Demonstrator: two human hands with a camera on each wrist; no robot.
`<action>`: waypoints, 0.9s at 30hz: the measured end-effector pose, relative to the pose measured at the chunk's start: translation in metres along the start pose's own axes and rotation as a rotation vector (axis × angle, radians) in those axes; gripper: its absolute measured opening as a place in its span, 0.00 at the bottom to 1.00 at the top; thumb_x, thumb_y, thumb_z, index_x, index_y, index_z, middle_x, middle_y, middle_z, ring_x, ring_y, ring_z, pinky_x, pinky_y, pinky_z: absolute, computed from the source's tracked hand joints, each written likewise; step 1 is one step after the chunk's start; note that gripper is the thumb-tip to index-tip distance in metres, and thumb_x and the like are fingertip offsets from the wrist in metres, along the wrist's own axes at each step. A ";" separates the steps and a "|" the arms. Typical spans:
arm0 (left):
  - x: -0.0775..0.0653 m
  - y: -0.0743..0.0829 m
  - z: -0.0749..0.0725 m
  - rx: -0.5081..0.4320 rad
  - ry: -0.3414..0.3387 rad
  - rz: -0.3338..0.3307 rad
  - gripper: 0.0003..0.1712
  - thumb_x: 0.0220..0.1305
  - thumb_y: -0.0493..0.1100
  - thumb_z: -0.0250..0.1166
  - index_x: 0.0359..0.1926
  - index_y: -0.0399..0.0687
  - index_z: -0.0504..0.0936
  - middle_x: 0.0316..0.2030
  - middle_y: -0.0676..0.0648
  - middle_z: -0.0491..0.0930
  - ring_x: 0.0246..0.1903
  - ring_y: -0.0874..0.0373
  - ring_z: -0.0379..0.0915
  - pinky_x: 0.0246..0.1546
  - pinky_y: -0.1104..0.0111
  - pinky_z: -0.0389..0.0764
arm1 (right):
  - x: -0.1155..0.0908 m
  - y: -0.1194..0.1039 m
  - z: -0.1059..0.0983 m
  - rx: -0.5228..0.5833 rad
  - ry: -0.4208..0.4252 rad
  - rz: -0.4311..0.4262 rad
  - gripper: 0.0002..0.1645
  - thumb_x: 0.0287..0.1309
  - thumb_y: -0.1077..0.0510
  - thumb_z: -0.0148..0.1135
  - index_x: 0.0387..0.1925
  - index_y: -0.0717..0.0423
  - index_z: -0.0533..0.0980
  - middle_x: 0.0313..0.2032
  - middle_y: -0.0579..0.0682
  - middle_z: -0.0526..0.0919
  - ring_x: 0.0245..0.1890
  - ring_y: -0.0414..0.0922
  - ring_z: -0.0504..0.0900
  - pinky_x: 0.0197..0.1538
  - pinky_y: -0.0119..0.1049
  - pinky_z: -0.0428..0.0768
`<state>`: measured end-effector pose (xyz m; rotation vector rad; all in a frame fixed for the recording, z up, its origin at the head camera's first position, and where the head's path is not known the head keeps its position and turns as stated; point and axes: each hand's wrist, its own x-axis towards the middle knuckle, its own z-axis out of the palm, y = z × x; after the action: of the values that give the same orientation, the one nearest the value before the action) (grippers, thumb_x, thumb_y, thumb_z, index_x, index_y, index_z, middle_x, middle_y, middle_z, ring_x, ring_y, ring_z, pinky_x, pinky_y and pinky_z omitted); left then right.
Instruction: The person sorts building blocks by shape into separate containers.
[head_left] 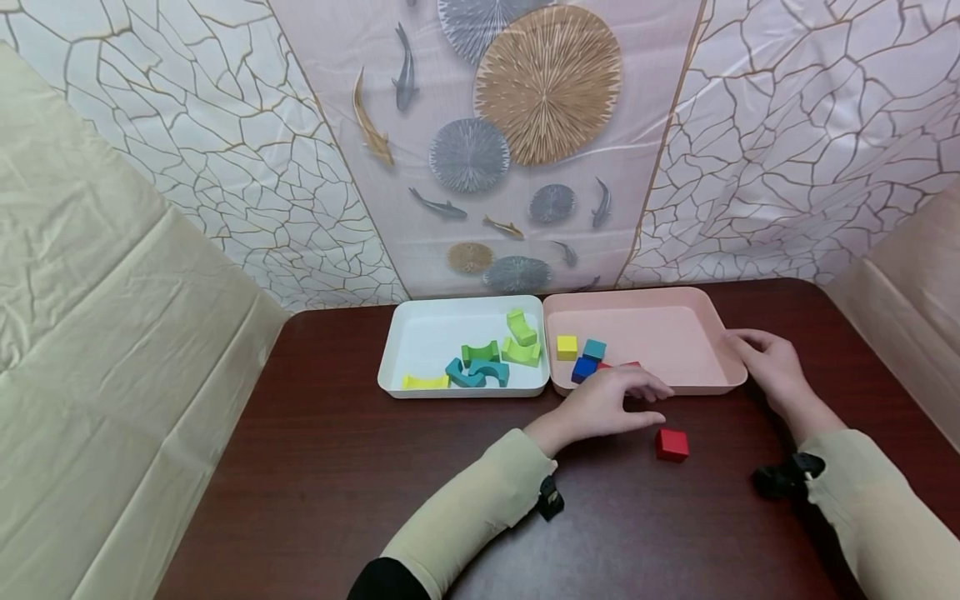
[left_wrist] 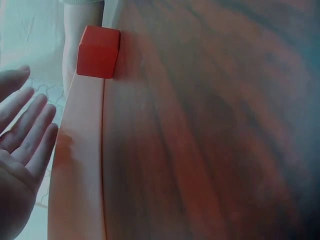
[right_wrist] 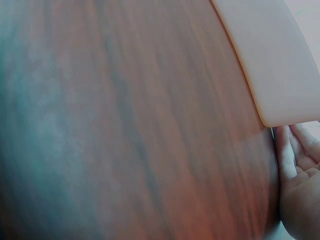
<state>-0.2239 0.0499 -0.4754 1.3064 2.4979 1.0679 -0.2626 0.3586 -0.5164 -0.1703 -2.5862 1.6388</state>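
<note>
My left hand [head_left: 607,402] reaches over the near edge of the pink tray [head_left: 675,321], palm turned sideways, fingers extended and holding nothing. A red cube [head_left: 672,445] lies on the table just beyond its thumb, in front of the tray; it shows large in the left wrist view [left_wrist: 98,52]. At the tray's right end, my right hand [head_left: 772,371] grips the rim with thumb and fingertips. Inside the tray's left end sit a yellow cube [head_left: 567,347], a teal cube [head_left: 594,350] and a blue cube [head_left: 584,369]. Red pieces beside them are partly hidden behind my left hand.
Left of the pink tray, close against it, stands a white tray [head_left: 420,333]. It holds several curved blocks: green ones [head_left: 521,352], teal ones [head_left: 489,372] and a yellow one [head_left: 426,382]. The dark wooden table [head_left: 315,467] meets a patterned cloth [head_left: 480,233] behind.
</note>
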 end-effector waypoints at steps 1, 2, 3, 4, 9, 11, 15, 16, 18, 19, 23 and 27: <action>0.000 0.000 0.000 -0.006 -0.011 0.002 0.21 0.70 0.46 0.74 0.61 0.50 0.85 0.53 0.54 0.87 0.49 0.74 0.78 0.55 0.91 0.71 | 0.000 0.000 0.000 0.001 0.000 0.000 0.38 0.77 0.45 0.59 0.64 0.80 0.72 0.33 0.14 0.75 0.34 0.16 0.74 0.36 0.16 0.77; 0.000 0.001 0.000 -0.012 -0.023 0.002 0.21 0.70 0.46 0.74 0.61 0.50 0.85 0.54 0.53 0.87 0.49 0.74 0.78 0.55 0.91 0.71 | 0.000 0.000 0.000 0.001 0.000 0.001 0.39 0.77 0.45 0.59 0.64 0.80 0.72 0.33 0.14 0.75 0.34 0.16 0.74 0.36 0.16 0.77; 0.000 0.001 0.001 -0.018 -0.034 0.002 0.21 0.70 0.45 0.74 0.62 0.49 0.85 0.54 0.53 0.87 0.49 0.72 0.79 0.55 0.90 0.71 | 0.000 0.000 0.000 0.003 0.001 0.002 0.39 0.77 0.44 0.59 0.64 0.80 0.72 0.33 0.14 0.75 0.34 0.16 0.74 0.36 0.16 0.77; 0.000 0.001 0.001 -0.019 -0.045 0.003 0.21 0.70 0.45 0.74 0.62 0.49 0.85 0.55 0.52 0.87 0.50 0.71 0.79 0.55 0.90 0.71 | 0.000 0.000 0.000 0.002 0.000 0.002 0.39 0.77 0.44 0.59 0.64 0.80 0.72 0.33 0.14 0.75 0.34 0.16 0.74 0.36 0.16 0.77; 0.000 0.002 0.004 -0.021 -0.096 -0.006 0.23 0.71 0.46 0.73 0.63 0.49 0.84 0.58 0.52 0.86 0.52 0.68 0.80 0.55 0.89 0.72 | 0.000 0.000 0.000 -0.005 0.000 0.002 0.38 0.77 0.45 0.59 0.65 0.80 0.72 0.34 0.12 0.74 0.35 0.16 0.74 0.36 0.16 0.77; 0.001 0.002 0.005 -0.018 -0.119 -0.019 0.24 0.71 0.47 0.73 0.64 0.50 0.84 0.59 0.52 0.86 0.52 0.70 0.79 0.55 0.89 0.72 | 0.000 0.000 0.000 -0.009 -0.003 0.004 0.38 0.78 0.46 0.58 0.65 0.80 0.71 0.34 0.11 0.73 0.35 0.15 0.73 0.36 0.16 0.77; 0.002 0.002 0.007 -0.012 -0.164 -0.053 0.25 0.71 0.50 0.73 0.66 0.52 0.83 0.60 0.54 0.84 0.53 0.73 0.78 0.56 0.89 0.72 | 0.000 -0.002 0.001 -0.024 -0.003 0.010 0.39 0.78 0.47 0.56 0.67 0.81 0.69 0.34 0.10 0.72 0.35 0.14 0.72 0.36 0.16 0.77; 0.003 0.001 0.007 -0.010 -0.171 -0.057 0.26 0.71 0.50 0.73 0.66 0.52 0.83 0.60 0.54 0.84 0.53 0.73 0.78 0.56 0.88 0.72 | 0.000 -0.002 0.001 -0.027 -0.003 0.011 0.39 0.79 0.47 0.56 0.68 0.81 0.69 0.33 0.10 0.71 0.35 0.14 0.72 0.36 0.16 0.77; 0.003 0.002 0.008 -0.009 -0.188 -0.067 0.26 0.71 0.51 0.73 0.66 0.52 0.82 0.60 0.54 0.84 0.53 0.73 0.78 0.56 0.89 0.72 | 0.000 -0.003 0.002 -0.034 -0.001 0.012 0.39 0.79 0.47 0.56 0.68 0.81 0.69 0.33 0.10 0.71 0.35 0.14 0.72 0.36 0.15 0.77; 0.003 0.002 0.009 -0.009 -0.195 -0.070 0.26 0.70 0.51 0.73 0.66 0.52 0.82 0.60 0.55 0.84 0.53 0.73 0.78 0.55 0.89 0.72 | 0.000 -0.002 0.002 -0.035 0.000 0.011 0.39 0.79 0.47 0.56 0.68 0.81 0.69 0.33 0.10 0.71 0.35 0.14 0.72 0.36 0.15 0.77; 0.003 0.002 0.011 0.002 -0.219 -0.078 0.27 0.70 0.51 0.74 0.67 0.53 0.82 0.60 0.55 0.84 0.52 0.74 0.77 0.54 0.90 0.71 | 0.000 -0.002 0.002 -0.027 0.006 0.003 0.39 0.78 0.47 0.57 0.67 0.81 0.70 0.33 0.10 0.72 0.35 0.15 0.72 0.36 0.16 0.77; 0.004 0.001 0.015 0.036 -0.240 -0.073 0.28 0.69 0.53 0.74 0.67 0.55 0.82 0.60 0.56 0.83 0.52 0.74 0.76 0.54 0.90 0.71 | 0.000 -0.001 0.001 -0.011 0.014 -0.004 0.39 0.77 0.45 0.59 0.65 0.80 0.72 0.33 0.11 0.73 0.35 0.15 0.73 0.36 0.16 0.77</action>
<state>-0.2197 0.0616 -0.4849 1.2583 2.3759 0.8024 -0.2629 0.3570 -0.5165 -0.1770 -2.5845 1.6162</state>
